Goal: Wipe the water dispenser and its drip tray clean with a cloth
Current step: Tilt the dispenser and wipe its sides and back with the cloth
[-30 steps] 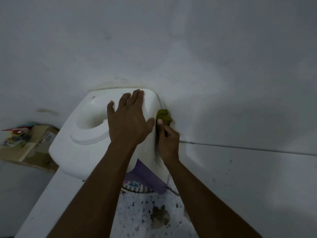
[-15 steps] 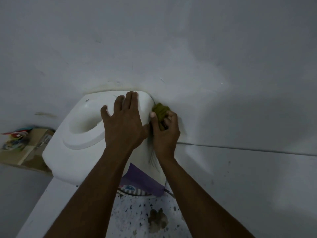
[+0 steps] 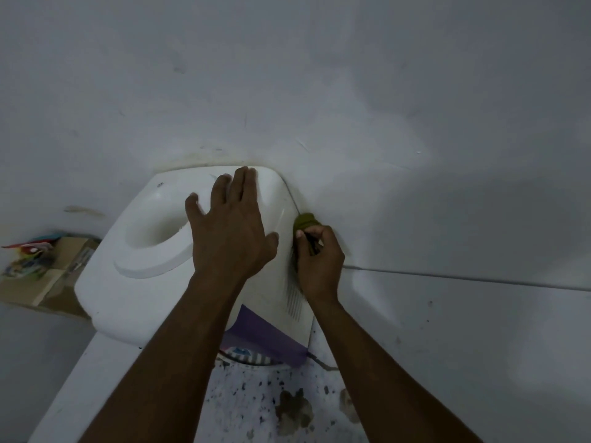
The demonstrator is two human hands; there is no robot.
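Water dispenser [image 3: 128,289] white, seen from above, back against wall [image 3: 319,91]. Left hand [image 3: 230,231] flat on its top, fingers spread, holding nothing (bracing, by look of it). Right hand [image 3: 319,260] against right side panel, grip curled tight round olive cloth [image 3: 305,220]. Cloth pokes out at fingertip end, at panel's rear edge, just beside wall. Vent slots [image 3: 294,298] lie back toward wrist. Panel's long axis runs down to floor [image 3: 256,404], so unwiped stretch likely lies below cloth. Right hand nearer. Drip tray not in view.
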